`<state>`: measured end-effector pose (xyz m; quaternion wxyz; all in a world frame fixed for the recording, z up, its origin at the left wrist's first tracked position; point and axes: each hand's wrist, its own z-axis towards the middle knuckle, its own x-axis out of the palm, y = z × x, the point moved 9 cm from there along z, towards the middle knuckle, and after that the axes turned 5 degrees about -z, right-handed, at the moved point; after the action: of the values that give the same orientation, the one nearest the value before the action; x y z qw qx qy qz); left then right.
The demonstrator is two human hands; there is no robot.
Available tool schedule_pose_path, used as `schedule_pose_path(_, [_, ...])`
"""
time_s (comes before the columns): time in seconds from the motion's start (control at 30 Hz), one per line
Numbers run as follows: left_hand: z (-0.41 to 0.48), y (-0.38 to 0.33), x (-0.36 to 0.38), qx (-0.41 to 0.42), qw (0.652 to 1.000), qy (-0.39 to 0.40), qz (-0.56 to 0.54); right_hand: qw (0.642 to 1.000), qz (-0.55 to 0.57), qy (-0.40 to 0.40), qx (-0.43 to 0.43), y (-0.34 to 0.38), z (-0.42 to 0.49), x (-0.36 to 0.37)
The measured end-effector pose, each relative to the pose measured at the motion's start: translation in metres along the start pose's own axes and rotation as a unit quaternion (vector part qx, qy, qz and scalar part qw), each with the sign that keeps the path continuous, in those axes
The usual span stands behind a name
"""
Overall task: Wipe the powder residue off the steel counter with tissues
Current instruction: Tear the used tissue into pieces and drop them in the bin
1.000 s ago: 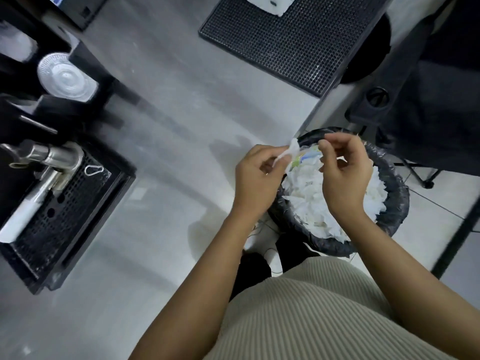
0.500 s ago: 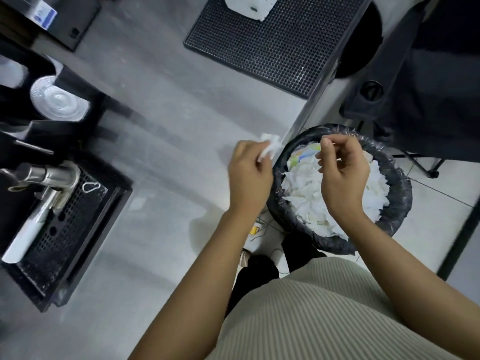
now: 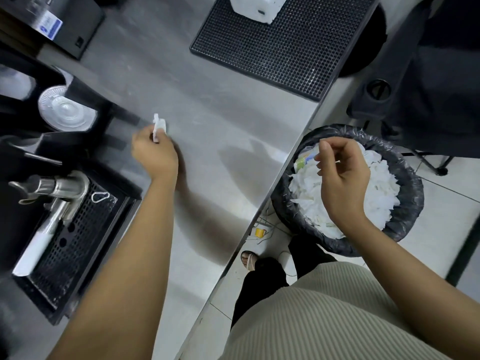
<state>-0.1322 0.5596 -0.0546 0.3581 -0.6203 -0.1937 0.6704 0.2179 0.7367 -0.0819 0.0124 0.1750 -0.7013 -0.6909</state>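
The steel counter (image 3: pixel 220 107) runs from the upper left down to the lower middle; I make out only faint smudges on it. My left hand (image 3: pixel 154 154) reaches out over the counter and pinches a small white tissue piece (image 3: pixel 159 126) that sticks up past its fingertips, just above the surface. My right hand (image 3: pixel 342 175) hovers over the black-lined waste bin (image 3: pixel 413 201) off the counter's right edge. Its fingers are curled, and a thin white sliver shows by the thumb; whether the hand holds it is unclear.
The bin is heaped with used white tissues (image 3: pixel 376 193). A black rubber mat (image 3: pixel 280 53) with a white tissue box (image 3: pixel 255 6) lies at the back. At the left stand a black drip tray (image 3: pixel 78 237), a steel portafilter (image 3: pixel 57 193) and a stack of clear lids (image 3: pixel 63 110).
My left hand has carried the tissue piece from the bin's rim leftward and out across the counter. My right hand has stayed over the bin.
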Motion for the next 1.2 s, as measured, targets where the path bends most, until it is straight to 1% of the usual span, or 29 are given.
schedule_pose_path(0.07, [0.005, -0.017, 0.020, 0.016, 0.999, 0.030, -0.003, 1.000, 0.000, -0.009, 0.001, 0.000, -0.001, -0.004])
schedule_pose_path(0.13, [-0.006, -0.037, 0.042, 0.063, 0.995, 0.082, -0.007, 1.000, -0.007, -0.016, 0.002, -0.001, -0.001, -0.007])
schedule_pose_path(0.23, [-0.061, -0.075, 0.064, 0.163, 0.976, 0.139, -0.040, 1.000, -0.011, -0.029, 0.004, -0.002, -0.001, -0.009])
schedule_pose_path(0.33, [-0.133, -0.110, 0.081, 0.227, 0.946, 0.216, -0.087, 0.999, -0.011, -0.034, 0.006, -0.001, 0.000, -0.008])
schedule_pose_path(0.4, [-0.169, -0.128, 0.096, 0.240, 0.915, 0.305, -0.113, 0.999, -0.013, -0.036, 0.003, 0.001, 0.001, -0.008])
schedule_pose_path(0.43, [-0.178, -0.132, 0.100, 0.230, 0.899, 0.350, -0.130, 0.999, -0.013, -0.039, 0.002, 0.002, 0.001, -0.008])
schedule_pose_path(0.47, [-0.176, -0.131, 0.101, 0.205, 0.891, 0.373, -0.156, 0.999, -0.010, -0.042, 0.001, 0.003, 0.002, -0.009])
schedule_pose_path(0.5, [-0.163, -0.126, 0.096, 0.165, 0.896, 0.367, -0.187, 0.999, -0.007, -0.045, 0.002, 0.003, 0.003, -0.011])
schedule_pose_path(0.53, [-0.140, -0.114, 0.087, 0.119, 0.912, 0.328, -0.215, 0.999, -0.006, -0.048, 0.003, 0.003, 0.003, -0.013])
schedule_pose_path(0.57, [-0.107, -0.094, 0.077, 0.075, 0.934, 0.267, -0.225, 0.999, -0.006, -0.052, 0.006, 0.001, 0.003, -0.016])
schedule_pose_path(0.63, [-0.036, -0.050, 0.051, 0.019, 0.975, 0.127, -0.179, 0.998, -0.009, -0.058, 0.014, -0.005, 0.001, -0.020])
schedule_pose_path(0.67, [-0.008, -0.035, 0.041, 0.010, 0.987, 0.084, -0.140, 0.998, -0.011, -0.060, 0.019, -0.008, 0.000, -0.021])
schedule_pose_path(0.7, [0.013, -0.026, 0.037, 0.012, 0.993, 0.059, -0.104, 0.998, -0.013, -0.061, 0.022, -0.009, -0.001, -0.022])
schedule_pose_path(0.73, [0.026, -0.022, 0.037, 0.015, 0.996, 0.052, -0.074, 0.998, -0.016, -0.061, 0.023, -0.011, -0.002, -0.023])
schedule_pose_path(0.83, [0.034, -0.030, 0.054, 0.035, 0.996, 0.075, -0.034, 0.998, -0.021, -0.061, 0.022, -0.010, -0.004, -0.024])
schedule_pose_path(0.93, [0.005, -0.068, 0.079, 0.125, 0.984, 0.124, -0.027, 0.997, -0.027, -0.066, 0.021, -0.009, -0.003, -0.024])
schedule_pose_path(1.0, [-0.039, -0.095, 0.090, 0.183, 0.967, 0.169, -0.053, 0.997, -0.029, -0.069, 0.026, -0.008, 0.000, -0.022])
schedule_pose_path(1.07, [-0.089, -0.114, 0.093, 0.222, 0.949, 0.206, -0.082, 0.997, -0.027, -0.072, 0.025, -0.005, 0.006, -0.017])
schedule_pose_path(1.13, [-0.134, -0.126, 0.100, 0.241, 0.929, 0.262, -0.103, 0.997, -0.029, -0.073, -0.001, 0.005, 0.017, -0.011])
schedule_pose_path(1.2, [-0.166, -0.139, 0.110, 0.248, 0.895, 0.349, -0.126, 0.996, -0.054, -0.058, -0.039, 0.018, 0.035, -0.004])
